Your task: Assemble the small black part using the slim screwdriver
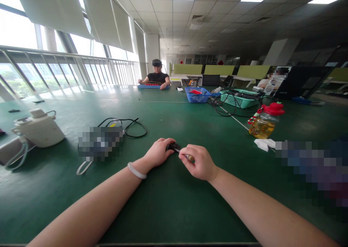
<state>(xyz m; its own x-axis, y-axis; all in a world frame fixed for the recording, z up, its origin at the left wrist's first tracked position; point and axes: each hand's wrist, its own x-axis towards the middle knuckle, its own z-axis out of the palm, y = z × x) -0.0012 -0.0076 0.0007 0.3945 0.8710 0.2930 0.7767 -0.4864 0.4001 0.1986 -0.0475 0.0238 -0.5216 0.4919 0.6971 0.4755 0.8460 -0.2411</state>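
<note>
Curving inward, the left hand (158, 152) is grasping a small black object (176, 145) over the smooth green tabletop (168, 207). Just right of that object, a thin, brown-handled tool (190, 158) is sitting clenched in the right hand (199, 161); farther right, a clear, red-lidded bottle (264, 124) is standing.

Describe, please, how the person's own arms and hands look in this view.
Both the left hand and right hand are gloveless, and no sleeves show on the forearms. The left wrist wears a smooth, whitish, ring-shaped bangle; the right wrist shows none.
</note>
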